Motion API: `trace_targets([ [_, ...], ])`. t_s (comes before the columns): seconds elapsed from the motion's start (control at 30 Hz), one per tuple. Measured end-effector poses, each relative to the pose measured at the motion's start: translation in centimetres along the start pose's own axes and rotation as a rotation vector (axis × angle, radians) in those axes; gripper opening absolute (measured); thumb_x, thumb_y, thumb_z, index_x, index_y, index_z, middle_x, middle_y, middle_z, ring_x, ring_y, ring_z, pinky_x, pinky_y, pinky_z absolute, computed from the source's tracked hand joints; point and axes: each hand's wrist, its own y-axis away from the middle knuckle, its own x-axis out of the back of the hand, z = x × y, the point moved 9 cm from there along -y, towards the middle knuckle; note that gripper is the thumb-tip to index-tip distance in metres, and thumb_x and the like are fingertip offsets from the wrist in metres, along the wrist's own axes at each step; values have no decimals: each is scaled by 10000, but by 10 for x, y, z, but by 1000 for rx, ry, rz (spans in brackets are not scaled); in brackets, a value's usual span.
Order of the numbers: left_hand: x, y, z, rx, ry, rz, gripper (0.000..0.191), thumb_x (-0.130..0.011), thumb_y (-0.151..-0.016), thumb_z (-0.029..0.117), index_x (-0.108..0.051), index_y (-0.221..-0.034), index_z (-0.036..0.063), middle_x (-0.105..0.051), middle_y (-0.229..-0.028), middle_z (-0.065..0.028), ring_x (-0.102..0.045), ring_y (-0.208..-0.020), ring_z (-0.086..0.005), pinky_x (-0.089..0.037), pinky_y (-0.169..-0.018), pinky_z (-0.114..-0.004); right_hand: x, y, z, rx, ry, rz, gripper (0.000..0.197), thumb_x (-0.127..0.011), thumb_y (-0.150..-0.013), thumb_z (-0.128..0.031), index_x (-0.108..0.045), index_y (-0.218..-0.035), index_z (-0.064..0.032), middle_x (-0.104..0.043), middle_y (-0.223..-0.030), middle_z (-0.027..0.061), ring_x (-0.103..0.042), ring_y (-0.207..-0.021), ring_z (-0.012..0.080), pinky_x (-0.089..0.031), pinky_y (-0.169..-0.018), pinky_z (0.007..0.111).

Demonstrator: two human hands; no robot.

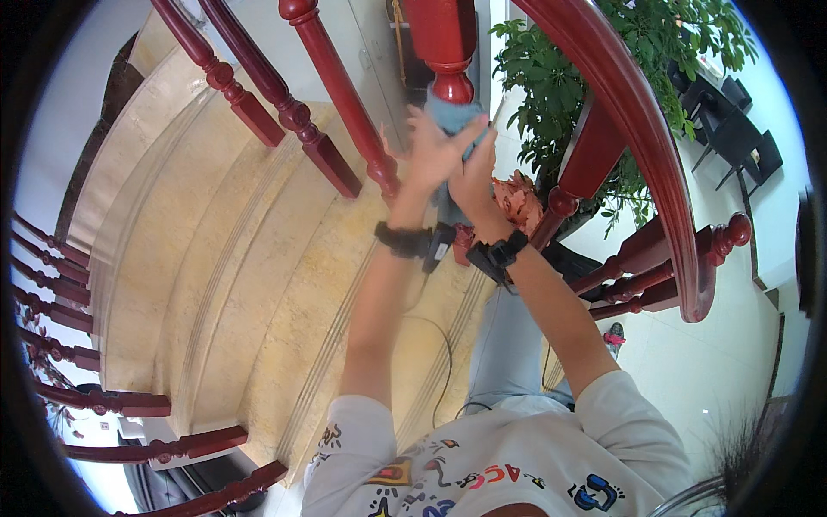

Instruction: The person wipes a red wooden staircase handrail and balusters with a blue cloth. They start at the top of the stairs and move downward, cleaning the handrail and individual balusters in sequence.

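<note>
A blue-grey cloth (455,116) is wrapped around the narrow turned part of a red wooden baluster (446,48) in front of me. My left hand (431,145) presses the cloth from the left, its fingers spread and blurred. From the right, my right hand (473,174) grips the cloth and the post, with its thumb near the left one. Part of the baluster below the cloth is hidden behind my hands. Each wrist wears a black strap with a small device, and a thin cable (446,342) hangs near the left arm.
Curved stone stairs (258,258) with grooved treads lie to the left, lined by red balusters (323,148). A red handrail (646,97) arches over the right side. Behind it stand a leafy potted plant (549,90) and black chairs (730,132). Orange-red leaves (520,200) lie beside my right wrist.
</note>
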Motion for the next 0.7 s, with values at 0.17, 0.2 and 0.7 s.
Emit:
trace_targets([
  [0.17, -11, 60, -67, 143, 83, 26, 338, -683, -788, 57, -526, -1084, 13, -613, -946, -30, -566, -837, -103, -474, -770, -287, -1, 80, 62, -111, -36, -68, 506, -569, -847, -162, -299, -1210, 65, -515, -1041, 250, -535, -947, 350, -426, -797, 422],
  [0.2, -7, 67, -65, 136, 69, 36, 338, -683, -788, 57, -526, -1084, 13, -613, -946, -30, -566, -837, -103, -474, -770, -287, -7, 93, 69, -176, -74, -129, 528, -552, -857, -172, -277, -1242, 63, -507, -1056, 259, -530, -948, 375, -422, -806, 435],
  [0.7, 0, 154, -162, 287, -188, 60, 454, -743, -732, 222, -548, -1106, 54, -617, -939, -82, -592, -848, -175, -475, -777, -336, -17, 189, 142, -321, 72, -684, 247, -548, -788, -98, -547, -992, 40, -583, -936, 204, -572, -862, 367, -447, -756, 411],
])
